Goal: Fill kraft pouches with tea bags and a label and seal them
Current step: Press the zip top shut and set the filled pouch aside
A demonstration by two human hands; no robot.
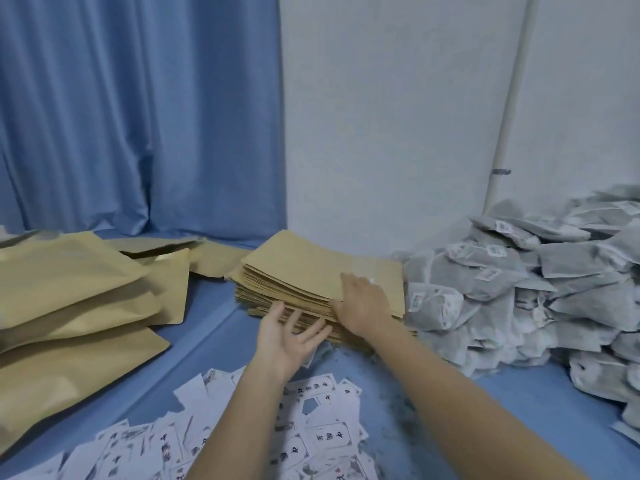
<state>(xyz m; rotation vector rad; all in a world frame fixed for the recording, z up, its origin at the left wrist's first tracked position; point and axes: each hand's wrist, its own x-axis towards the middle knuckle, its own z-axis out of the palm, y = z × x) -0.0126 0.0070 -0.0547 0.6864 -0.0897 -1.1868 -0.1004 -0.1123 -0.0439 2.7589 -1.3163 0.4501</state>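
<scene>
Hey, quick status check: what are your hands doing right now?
Right hand on the flat pouch stack, thumb under top pouch. Left hand open at the stack's near edge. Nothing blocking.

A stack of flat brown kraft paper pouches [311,271] lies mid-table on the blue cloth-covered surface [207,341]. Left of it sit filled brown kraft pouches [69,306], piled. Right of it rises a heap of grey mesh tea bags [519,289]. In front spread white printed paper labels [311,427]. Behind hangs a blue pleated curtain [138,116].

Blue curtain [138,116], white wall [381,116], white pipe [509,98], blue cloth surface [214,327].
</scene>
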